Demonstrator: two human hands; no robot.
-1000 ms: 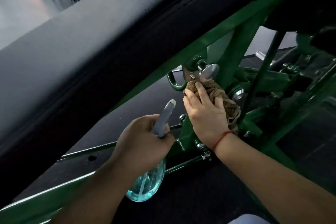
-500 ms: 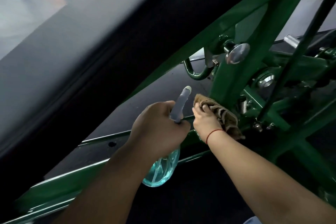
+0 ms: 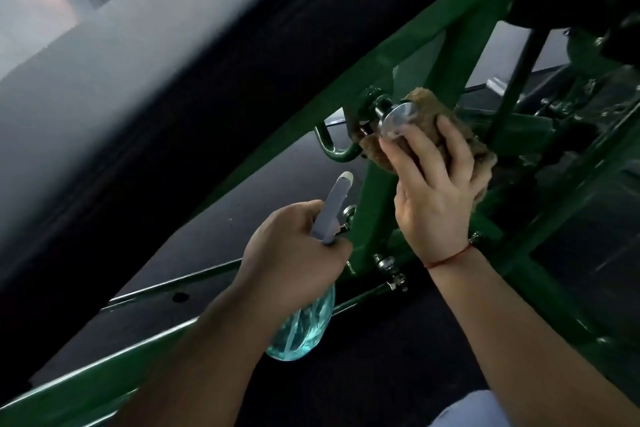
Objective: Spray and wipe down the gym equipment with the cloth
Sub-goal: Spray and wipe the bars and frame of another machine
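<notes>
While the left hand [image 3: 294, 253] grips the neck of the spray bottle [image 3: 302, 329], fingers wrapped round it and nozzle pointing up and away, the right hand [image 3: 433, 194] holds the brown cloth [image 3: 424, 102], fingers curled over it, pressing it on the green frame [image 3: 372, 208]. The cloth bunches under and beyond the right fingers, against the silver knob [image 3: 398, 118] just beside the thumb tip. A red string [image 3: 450, 257] circles the right wrist. A black pad [image 3: 173, 87] stretches above the left hand.
</notes>
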